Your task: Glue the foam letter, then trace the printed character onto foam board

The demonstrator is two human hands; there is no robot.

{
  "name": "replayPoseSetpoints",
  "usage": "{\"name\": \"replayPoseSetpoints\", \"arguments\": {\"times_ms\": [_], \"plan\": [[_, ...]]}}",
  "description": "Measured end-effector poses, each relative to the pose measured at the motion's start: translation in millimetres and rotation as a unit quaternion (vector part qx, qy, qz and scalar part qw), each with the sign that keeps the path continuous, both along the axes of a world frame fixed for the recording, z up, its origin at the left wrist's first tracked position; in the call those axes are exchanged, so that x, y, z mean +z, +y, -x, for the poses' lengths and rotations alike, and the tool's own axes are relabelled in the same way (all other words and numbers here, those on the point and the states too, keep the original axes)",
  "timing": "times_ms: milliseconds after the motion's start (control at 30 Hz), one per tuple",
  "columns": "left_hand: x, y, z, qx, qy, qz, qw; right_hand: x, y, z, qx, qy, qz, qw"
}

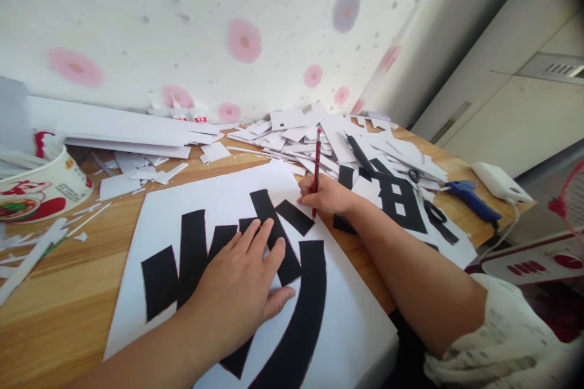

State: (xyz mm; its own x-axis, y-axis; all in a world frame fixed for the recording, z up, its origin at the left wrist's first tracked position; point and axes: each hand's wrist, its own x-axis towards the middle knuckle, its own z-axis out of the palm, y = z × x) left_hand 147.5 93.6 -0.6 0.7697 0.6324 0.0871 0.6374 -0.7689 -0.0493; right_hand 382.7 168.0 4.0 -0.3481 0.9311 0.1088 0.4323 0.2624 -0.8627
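Observation:
My left hand [249,270] lies flat with fingers spread on black cut-out strokes [194,249] placed on a white board [360,310]. Its fingertips press near a slanted black strip [269,213]. In my right hand [331,192] a red and black pencil [317,161] stands nearly upright, its tip at the right end of a small black piece [295,217]. Thin reddish lines run along some edges of the black shapes. A long curved black stroke [312,304] lies to the right of my left hand, partly running out of view at the bottom.
White offcuts [292,134] are heaped along the wall. A paper bowl [64,185] stands left on the wooden table [55,310]. At right lie another black cut-out [404,203], a black pen-like tool [360,155], scissors [433,211], a blue glue gun [474,199] and a white power box [502,181].

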Motion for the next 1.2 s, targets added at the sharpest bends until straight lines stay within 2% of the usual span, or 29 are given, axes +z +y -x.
{"name": "replayPoseSetpoints", "arguments": {"times_ms": [167,367,500,667,833,967,1200], "plan": [[0.0,1,-1,0.0,-0.008,0.002,1.0,0.9,0,0,0.002,0.002,0.002,1.0],[-2.0,1,0,0.0,-0.023,0.003,1.0,2.0,-1,-1,-0.03,-0.006,0.022,0.999],[-0.2,0,0,0.003,-0.009,0.005,1.0,-0.4,-2,1,-0.046,0.039,0.022,0.998],[4.7,-2,-2,0.02,0.01,0.016,1.0,-6.8,-6,20,-0.167,0.174,-0.057,0.969],[6.3,-3,-2,0.027,-0.001,0.033,0.999,-10.7,-13,44,-0.162,0.09,-0.058,0.981],[6.6,-3,-1,0.025,-0.001,0.039,0.999,-12.9,-12,47,-0.181,0.033,-0.058,0.981],[6.4,-1,-3,0.027,0.001,0.051,0.998,-12.3,-12,47,-0.174,0.033,-0.051,0.983]]}}
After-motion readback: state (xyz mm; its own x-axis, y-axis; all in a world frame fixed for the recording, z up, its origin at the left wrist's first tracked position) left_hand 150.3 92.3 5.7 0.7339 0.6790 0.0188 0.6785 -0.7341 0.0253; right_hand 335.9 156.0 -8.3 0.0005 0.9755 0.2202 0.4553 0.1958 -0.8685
